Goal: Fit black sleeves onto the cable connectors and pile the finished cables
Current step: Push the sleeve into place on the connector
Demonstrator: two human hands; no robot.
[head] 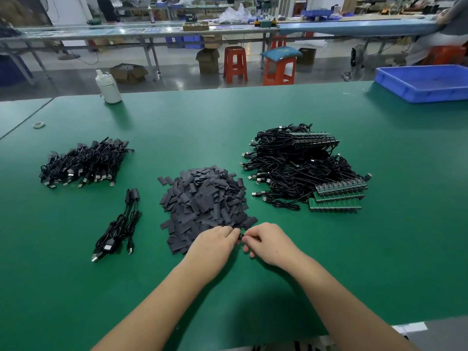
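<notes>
Two hands meet at the near edge of the heap of black sleeves (205, 206) on a green work mat (253, 287): the left hand (215, 245) and right hand (269, 243) both pinch one small black piece (240, 235) between their fingertips. Finished cables (83, 164) lie far left, a few more (119, 224) nearer; unsleeved cables with green boards (304, 171) sit right. Beyond stand a white bottle (109, 87), blue tray (423, 83), red stools (235, 63) and long benches. No writing is legible.

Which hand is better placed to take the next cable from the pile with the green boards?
The right hand, probably. That cable pile lies on its side, while the left hand rests at the sleeve heap and would have to cross over.
</notes>
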